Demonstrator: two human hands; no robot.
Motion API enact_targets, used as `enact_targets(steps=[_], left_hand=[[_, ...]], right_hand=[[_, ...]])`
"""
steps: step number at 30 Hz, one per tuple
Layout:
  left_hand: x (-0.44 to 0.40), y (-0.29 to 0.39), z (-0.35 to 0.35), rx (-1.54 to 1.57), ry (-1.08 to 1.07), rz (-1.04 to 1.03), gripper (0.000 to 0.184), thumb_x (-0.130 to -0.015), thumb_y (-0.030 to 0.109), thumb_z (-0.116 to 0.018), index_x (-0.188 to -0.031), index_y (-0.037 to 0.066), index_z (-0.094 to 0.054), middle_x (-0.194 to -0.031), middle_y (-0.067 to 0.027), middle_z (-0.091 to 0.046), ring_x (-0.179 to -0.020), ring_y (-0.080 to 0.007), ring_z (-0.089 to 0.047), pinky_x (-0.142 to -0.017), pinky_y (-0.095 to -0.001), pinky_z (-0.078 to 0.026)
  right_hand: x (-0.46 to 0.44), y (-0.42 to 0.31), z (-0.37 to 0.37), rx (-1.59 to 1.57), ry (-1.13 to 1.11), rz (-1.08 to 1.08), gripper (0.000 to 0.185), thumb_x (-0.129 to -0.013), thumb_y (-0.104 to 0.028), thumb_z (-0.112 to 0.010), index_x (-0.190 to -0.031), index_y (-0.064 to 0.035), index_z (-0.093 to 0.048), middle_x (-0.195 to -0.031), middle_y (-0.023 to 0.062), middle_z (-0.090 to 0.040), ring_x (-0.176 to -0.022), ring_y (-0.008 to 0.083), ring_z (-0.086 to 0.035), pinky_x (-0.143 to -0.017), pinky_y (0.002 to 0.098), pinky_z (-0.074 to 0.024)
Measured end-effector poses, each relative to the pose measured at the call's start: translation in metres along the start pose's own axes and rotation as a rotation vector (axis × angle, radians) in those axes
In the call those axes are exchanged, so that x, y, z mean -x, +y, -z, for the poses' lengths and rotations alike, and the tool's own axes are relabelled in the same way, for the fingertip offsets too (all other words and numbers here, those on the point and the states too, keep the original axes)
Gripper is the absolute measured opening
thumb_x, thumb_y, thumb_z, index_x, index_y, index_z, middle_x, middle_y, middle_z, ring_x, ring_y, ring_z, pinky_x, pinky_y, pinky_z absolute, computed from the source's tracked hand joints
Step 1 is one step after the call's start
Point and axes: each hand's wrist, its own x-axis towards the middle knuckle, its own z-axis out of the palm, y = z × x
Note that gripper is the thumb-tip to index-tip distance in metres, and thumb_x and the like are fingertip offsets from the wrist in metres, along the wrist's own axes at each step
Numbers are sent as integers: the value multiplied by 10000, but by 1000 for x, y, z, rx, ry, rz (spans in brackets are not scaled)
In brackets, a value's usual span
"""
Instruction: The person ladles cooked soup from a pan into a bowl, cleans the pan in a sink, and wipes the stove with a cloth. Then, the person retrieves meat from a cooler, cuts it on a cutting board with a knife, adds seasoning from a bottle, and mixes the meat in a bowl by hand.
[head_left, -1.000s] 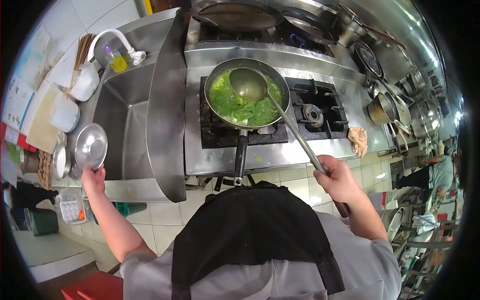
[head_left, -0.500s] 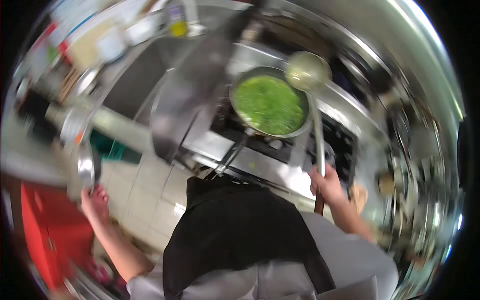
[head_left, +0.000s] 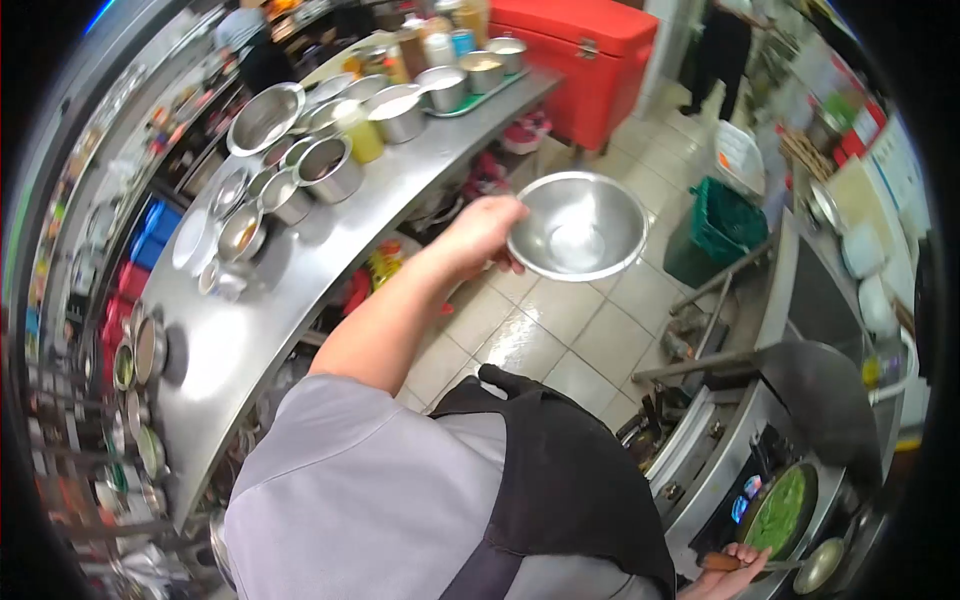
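My left hand (head_left: 488,236) is closed on the rim of a shiny metal mixing bowl (head_left: 578,226). The bowl hangs over the tiled floor with its inside facing up, and no food shows in it. At the lower right, my right hand (head_left: 738,570) grips a long ladle (head_left: 821,566) near its wooden handle end. The ladle's round cup is beside a pan (head_left: 812,492) on the stove. Bright green food (head_left: 776,512) fills that pan.
To the left runs a steel counter (head_left: 225,345) crowded with metal pots, small bowls and bottles. A red cooler (head_left: 580,70) stands at the back, near a green bin (head_left: 715,235). Two other people (head_left: 715,60) are partly visible farther off. A sink is at the right.
My view has swung left from the stove toward the counter. The metal bowl in my left hand now shows its inside. My right hand still holds the ladle beside the pan.
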Motion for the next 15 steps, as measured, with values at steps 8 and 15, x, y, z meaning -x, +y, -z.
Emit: enact_targets(steps=[8,15], left_hand=[[126,67,254,59,706,-403,378,-944,299,-480,-1088,-9,-644,-945,-156,-704,-746,-253,-708,-559,-340,-542],[168,52,488,-41,1191,-138,378,-934,291,-410,-1003,13,-657,-816,-100,-719,-685,-176,-671,-549,-315,-467]], right_hand=[[40,6,-79,-32,-206,53,335,-951,-383,-574,-685,-194,-496,-598,-23,-509,-566,160,-520,-556,277,-418],[95,27,-118,34,-318,78,341,-949,-386,-566,-677,-190,-499,-590,-23,-507,-561,171,-526,-558,286,-430]])
